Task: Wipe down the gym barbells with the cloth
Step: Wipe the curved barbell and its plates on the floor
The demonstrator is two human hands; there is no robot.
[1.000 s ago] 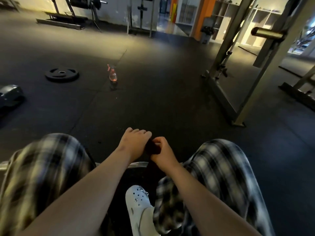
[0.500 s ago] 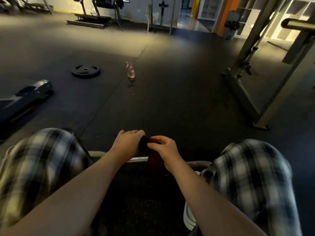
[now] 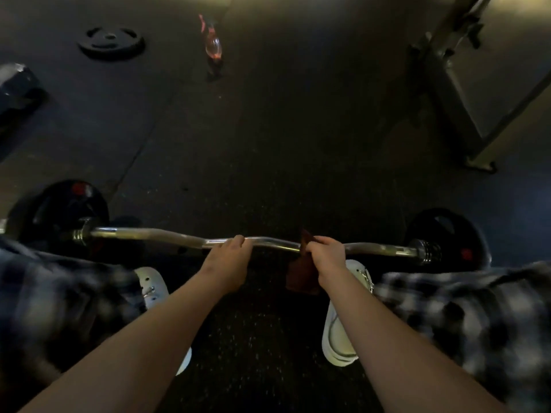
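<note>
Change: half a second ago both hands sat close together around the cloth. They are now apart on the bar, the right hand and cloth having shifted toward the person's right. The view has tipped down, so both loaded ends show.
Barbell: curved chrome steel curl bar point(image 3: 167, 235), lying across the dark speckled rubber floor point(image 3: 268, 144) directly below the person, with a black round weight plate point(image 3: 447, 231) on each end.
Left hand point(image 3: 228, 257): fingers curled over the bar at its middle bend, grasping it, apparently to steady it.
Right hand point(image 3: 326, 256): clenched around the dark reddish-brown cloth point(image 3: 299, 275), which wraps the bar. A loose tail of the cloth hangs below the shaft.
Step in hand: judged to be wiping the right half of the shaft, partway out from centre.
Next move: likely a slide outward to the threaded right collar point(image 3: 429, 251), with the grip kept snug through the bend. The left half would remain to be wiped.
Nearby: a clear pink spray bottle point(image 3: 213, 46) stands upright well beyond the bar, and a loose black plate point(image 3: 111, 43) lies flat to its left.
</note>
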